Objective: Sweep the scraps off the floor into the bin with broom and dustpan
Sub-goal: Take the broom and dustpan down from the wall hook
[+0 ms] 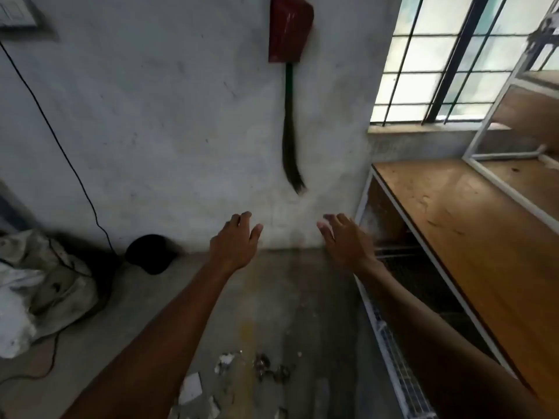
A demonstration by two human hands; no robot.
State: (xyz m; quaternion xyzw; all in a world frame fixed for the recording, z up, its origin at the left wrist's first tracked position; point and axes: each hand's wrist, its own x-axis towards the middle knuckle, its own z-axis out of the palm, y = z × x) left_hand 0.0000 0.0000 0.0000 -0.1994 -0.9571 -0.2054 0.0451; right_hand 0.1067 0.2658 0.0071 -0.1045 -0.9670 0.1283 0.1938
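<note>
A dark red dustpan (289, 28) hangs high on the grey wall. Below it hangs a broom (291, 140) with a green handle and dark bristles that curl to the right. Both of my arms reach forward toward the wall. My left hand (234, 243) is open with fingers spread, below and left of the bristle tips. My right hand (344, 240) is open too, below and right of them. Neither hand touches anything. Paper scraps and debris (230, 376) lie on the concrete floor between my forearms.
A wooden table (472, 225) on a white frame stands at the right, under a barred window (435, 58). A dark round object (149, 253) sits at the wall's foot. Crumpled sacks (39, 285) and a black cable (60, 146) fill the left side.
</note>
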